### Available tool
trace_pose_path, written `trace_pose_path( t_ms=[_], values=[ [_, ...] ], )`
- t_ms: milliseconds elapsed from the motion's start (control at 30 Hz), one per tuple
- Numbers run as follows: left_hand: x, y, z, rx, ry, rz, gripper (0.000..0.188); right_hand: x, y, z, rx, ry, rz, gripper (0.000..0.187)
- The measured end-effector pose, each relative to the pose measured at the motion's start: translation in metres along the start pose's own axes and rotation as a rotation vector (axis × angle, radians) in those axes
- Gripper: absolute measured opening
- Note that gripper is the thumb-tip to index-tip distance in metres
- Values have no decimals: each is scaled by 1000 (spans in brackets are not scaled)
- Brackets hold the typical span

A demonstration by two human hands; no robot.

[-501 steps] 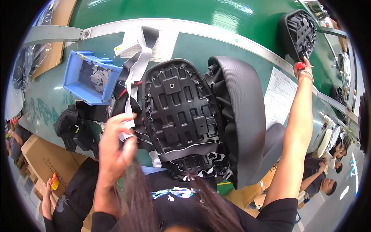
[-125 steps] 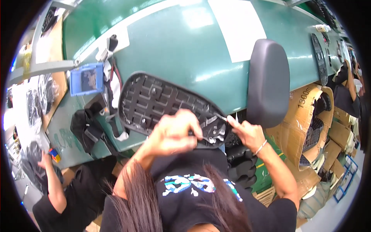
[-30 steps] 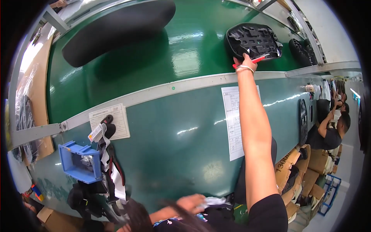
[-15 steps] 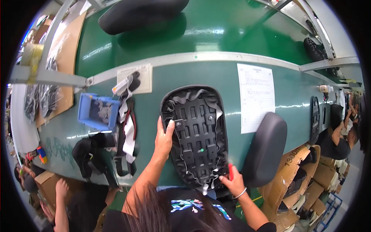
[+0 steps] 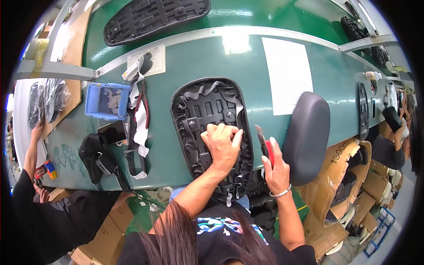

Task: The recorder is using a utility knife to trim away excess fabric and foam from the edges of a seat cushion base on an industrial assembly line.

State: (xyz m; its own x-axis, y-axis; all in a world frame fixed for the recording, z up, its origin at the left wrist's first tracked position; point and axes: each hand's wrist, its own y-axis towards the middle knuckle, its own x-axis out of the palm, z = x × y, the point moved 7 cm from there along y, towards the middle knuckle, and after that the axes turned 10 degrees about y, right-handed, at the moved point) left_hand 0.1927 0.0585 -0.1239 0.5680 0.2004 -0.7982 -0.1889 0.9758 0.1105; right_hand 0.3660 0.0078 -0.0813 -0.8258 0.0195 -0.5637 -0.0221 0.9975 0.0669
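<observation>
In front of me a black padded seat (image 5: pixel 207 104) lies underside up, its ribbed plastic base showing and dark cover fabric gathered in folds round the rim. My left hand (image 5: pixel 223 145) is over the middle of that base with its fingers curled in; whatever they grip is hidden. Held in my right hand (image 5: pixel 277 170), just off the seat's right side, is a red utility knife (image 5: pixel 269 152) with its blade pointing up and away from me. Beside that hand, a second seat (image 5: pixel 305 139) rests smooth side up.
A blue bin (image 5: pixel 106 101) of small grey pieces stands left, near white-and-black straps (image 5: pixel 140 123) and a black pouch (image 5: pixel 93 159). Paper (image 5: pixel 288 75) lies beyond the right seat. Another seat (image 5: pixel 157 20) is past the metal rail. A co-worker's arm (image 5: pixel 31 152) reaches in at left.
My left hand has gone from the seat's left rim to its middle. My right hand has lifted the knife away from the near edge. Beyond the rail, a ribbed underside now shows where a smooth seat was.
</observation>
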Motion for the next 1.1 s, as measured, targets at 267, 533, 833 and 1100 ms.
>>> trace_pose_path(
  t_ms=[267, 533, 833, 1100],
  values=[
    [-1, 2, -5, -31, -211, -40, 15, 28, 21, -4, -12, -372, -376, 56],
    [-7, 9, -14, 64, -192, -231, 15, 13, 44, -23, -96, -307, -426, 60],
    [-13, 14, -19, 91, -744, -499, 11, 17, -18, 20, 20, -241, -353, 62],
    [-126, 44, 31, 509, -1316, -644, 11, 20, -120, 6, 206, -174, -159, 59]
  ],
)
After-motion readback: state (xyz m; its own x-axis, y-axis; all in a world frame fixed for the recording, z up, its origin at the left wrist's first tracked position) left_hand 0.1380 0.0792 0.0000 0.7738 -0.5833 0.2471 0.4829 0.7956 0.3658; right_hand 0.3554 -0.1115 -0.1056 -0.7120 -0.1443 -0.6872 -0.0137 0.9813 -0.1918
